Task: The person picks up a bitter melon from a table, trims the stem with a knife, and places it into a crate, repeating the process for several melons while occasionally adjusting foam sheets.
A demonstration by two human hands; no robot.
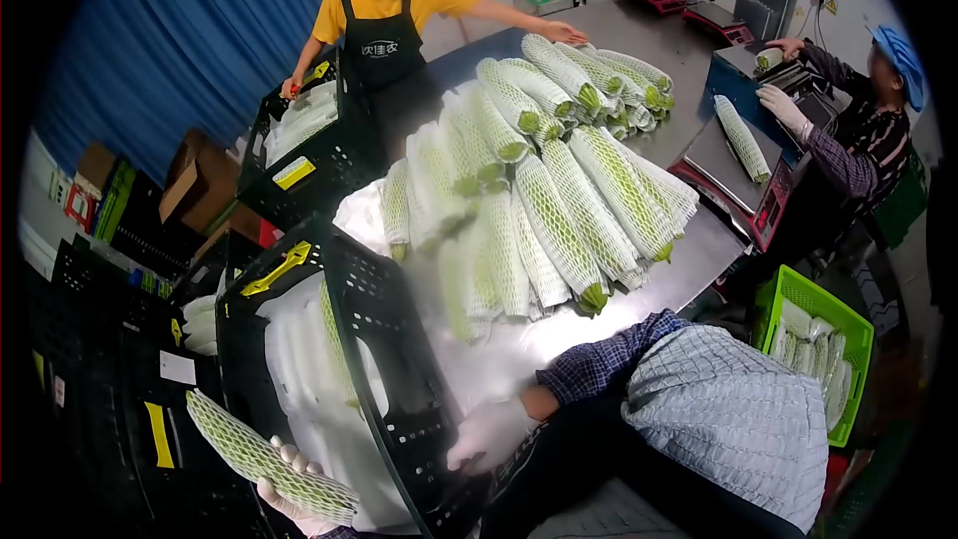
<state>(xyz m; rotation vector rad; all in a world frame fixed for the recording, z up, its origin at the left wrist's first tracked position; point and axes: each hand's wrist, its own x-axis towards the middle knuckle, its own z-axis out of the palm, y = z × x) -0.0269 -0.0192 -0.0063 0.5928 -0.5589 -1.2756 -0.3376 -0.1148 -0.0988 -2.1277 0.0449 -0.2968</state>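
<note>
My left hand [291,497], in a white glove, is wrapped round a zucchini [261,461] in a white foam net, held tilted over the near left side of a dark green crate [394,389]. Inside that crate lie white-wrapped pieces and a netted zucchini [334,339]. My right hand [494,436], also gloved, is low beside the crate's right wall, its fingers curled together with nothing showing in them. Ahead of both hands, a big pile of netted zucchini [569,220] covers much of the metal table [499,369].
Across the table a person [384,15] in a dark apron touches another crate [324,155] and the pile. At right, a person [848,130] works beside a scale [714,180] bearing one netted zucchini. A bright green basket [788,289] of wrapped pieces stands low right; dark crates stack at left.
</note>
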